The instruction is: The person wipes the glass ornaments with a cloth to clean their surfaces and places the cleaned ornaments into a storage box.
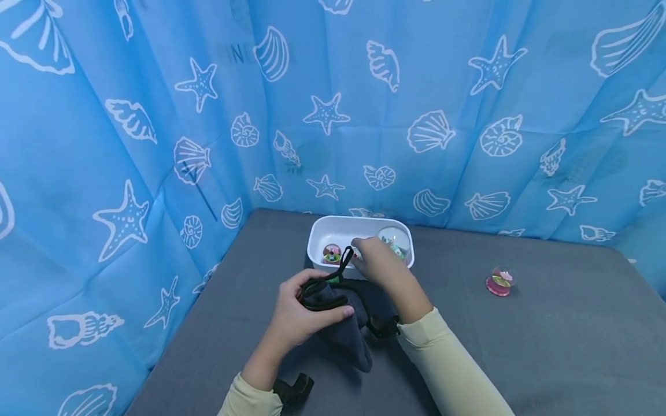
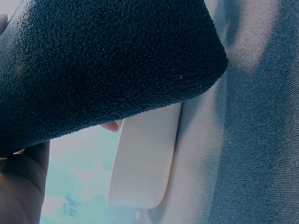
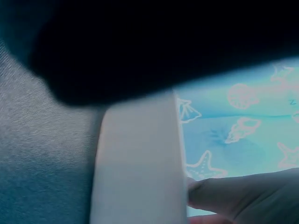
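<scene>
In the head view my left hand (image 1: 299, 312) grips a dark grey cloth pouch (image 1: 346, 338) by its black-edged mouth, thumb on the near side and fingers on the far side. A black loop (image 1: 344, 260) stands up from the mouth. The pouch's fuzzy side (image 2: 112, 60) fills much of the left wrist view. My right hand (image 1: 382, 263) reaches over the near rim into a white tub (image 1: 318, 234), beside a small white thing with red spots; I cannot tell whether the fingers hold it. The right thumb (image 3: 210, 193) shows at the tub's rim in the right wrist view.
Inside the tub, a small clear dome with coloured figures (image 1: 332, 253) sits at left and a larger clear dome (image 1: 393, 238) at right. Another small dome with a pink base (image 1: 500, 281) lies on the grey table (image 1: 562, 323). A blue shell-patterned curtain (image 1: 354, 156) hangs behind.
</scene>
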Demonstrator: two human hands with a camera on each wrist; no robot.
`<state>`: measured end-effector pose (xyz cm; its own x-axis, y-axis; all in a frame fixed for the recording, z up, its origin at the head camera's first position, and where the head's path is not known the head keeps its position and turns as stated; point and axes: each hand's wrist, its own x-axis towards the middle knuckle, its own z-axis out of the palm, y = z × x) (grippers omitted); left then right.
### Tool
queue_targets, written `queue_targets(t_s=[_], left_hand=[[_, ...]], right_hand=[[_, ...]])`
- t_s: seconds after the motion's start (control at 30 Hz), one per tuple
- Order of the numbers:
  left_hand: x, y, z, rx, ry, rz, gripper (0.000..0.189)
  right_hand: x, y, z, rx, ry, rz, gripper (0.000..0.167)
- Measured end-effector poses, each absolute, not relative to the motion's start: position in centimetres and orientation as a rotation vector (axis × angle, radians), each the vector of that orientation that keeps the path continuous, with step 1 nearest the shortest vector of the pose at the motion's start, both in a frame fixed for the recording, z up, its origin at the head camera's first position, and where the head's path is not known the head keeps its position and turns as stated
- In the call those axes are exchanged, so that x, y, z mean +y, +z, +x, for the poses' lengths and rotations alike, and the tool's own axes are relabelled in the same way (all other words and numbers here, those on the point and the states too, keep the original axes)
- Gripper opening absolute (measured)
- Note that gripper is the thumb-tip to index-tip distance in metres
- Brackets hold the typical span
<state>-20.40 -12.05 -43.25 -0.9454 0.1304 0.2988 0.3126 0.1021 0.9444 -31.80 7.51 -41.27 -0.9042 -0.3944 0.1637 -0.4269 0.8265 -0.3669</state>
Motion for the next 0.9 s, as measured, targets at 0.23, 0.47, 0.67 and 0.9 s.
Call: queue_targets(t_s=[0.23, 0.47, 0.67, 0.9], left_hand=[[-11.8, -43.0, -20.2, -2.225, -1.993, -0.464, 0.053], [-11.6, -43.2, -20.1, -2.232, -2.002, -0.459, 0.052], [-11.4, -43.5, -20.0, -2.216, -2.031, -0.485, 0.052], [-11.6, -43.4, -20.0, -2.208, -2.036, -0.504, 0.051]], right_hand=[[8.6, -39.5, -30.7, -2.947, 0.621, 0.688, 0.036], [9.9, -38.3, -30.2, -2.926, 0.69, 0.811, 0.035], [10.6, -37.9, -29.7, -2.894, 0.723, 0.856, 0.026], [12.0, -37.4, -28.6, -2.836, 0.755, 0.893, 0.023]])
